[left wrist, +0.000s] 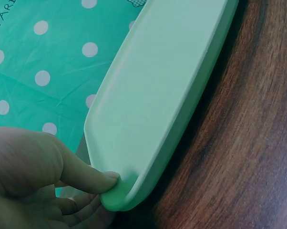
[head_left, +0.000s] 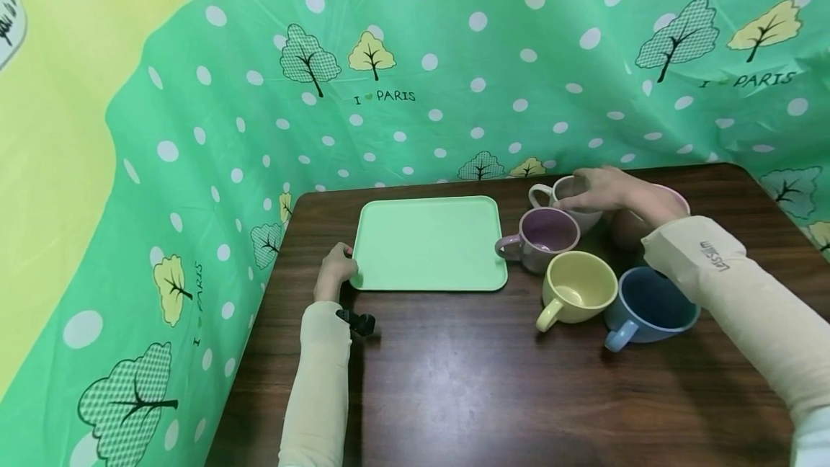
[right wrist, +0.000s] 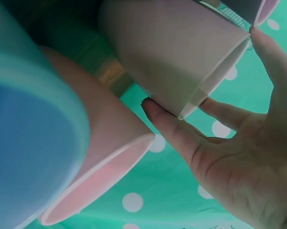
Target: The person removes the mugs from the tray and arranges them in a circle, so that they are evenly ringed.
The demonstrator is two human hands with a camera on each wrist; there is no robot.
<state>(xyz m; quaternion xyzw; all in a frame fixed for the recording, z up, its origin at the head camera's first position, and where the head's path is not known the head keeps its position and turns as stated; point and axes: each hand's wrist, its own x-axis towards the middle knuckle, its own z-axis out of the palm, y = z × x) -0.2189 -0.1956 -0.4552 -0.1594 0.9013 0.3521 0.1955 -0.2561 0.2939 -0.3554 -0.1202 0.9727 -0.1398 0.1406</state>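
Note:
My left hand [head_left: 336, 270] pinches the near left corner of a light green tray [head_left: 428, 243]; in the left wrist view the thumb [left wrist: 107, 179] lies on its rim with the other fingers below. My right hand [head_left: 609, 189] reaches over a pale greyish-white mug [head_left: 586, 220] at the back of a group of mugs. In the right wrist view its spread fingers [right wrist: 169, 121] span the mouth of this mug [right wrist: 167, 52], tips right at the rim. A pink mug [right wrist: 105, 133] stands beside it, partly hidden by my wrist in the head view.
A purple mug [head_left: 540, 259], a yellow mug [head_left: 570, 314] and a blue mug [head_left: 655, 336] stand close together in front of the pale one. The purple mug's handle overlaps the tray's right edge in the head view. A green dotted cloth [head_left: 447, 135] hangs behind the dark wooden table [head_left: 447, 380].

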